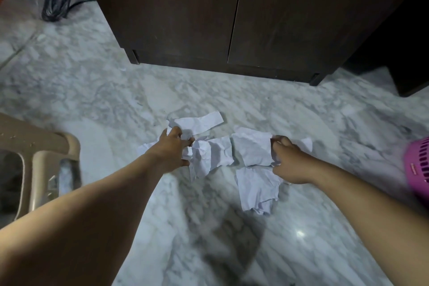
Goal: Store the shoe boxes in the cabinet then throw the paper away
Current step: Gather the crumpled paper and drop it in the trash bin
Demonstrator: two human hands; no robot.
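Several crumpled white paper pieces [213, 155] lie on the marble floor in front of a dark brown cabinet [185, 11], whose two doors are shut. My left hand [174, 148] is closed on the paper scraps at the left of the pile, below a long strip [202, 122]. My right hand [287, 160] pinches the edge of a crumpled sheet [251, 148] in the middle. Another torn sheet [257, 189] lies nearest me. No shoe boxes are in sight.
A beige plastic chair [41, 146] stands at the left. A pink perforated basket [417, 169] shows at the right edge. A coiled black cable [56, 0] lies on the floor at the upper left. Dark furniture [408, 53] stands right of the cabinet.
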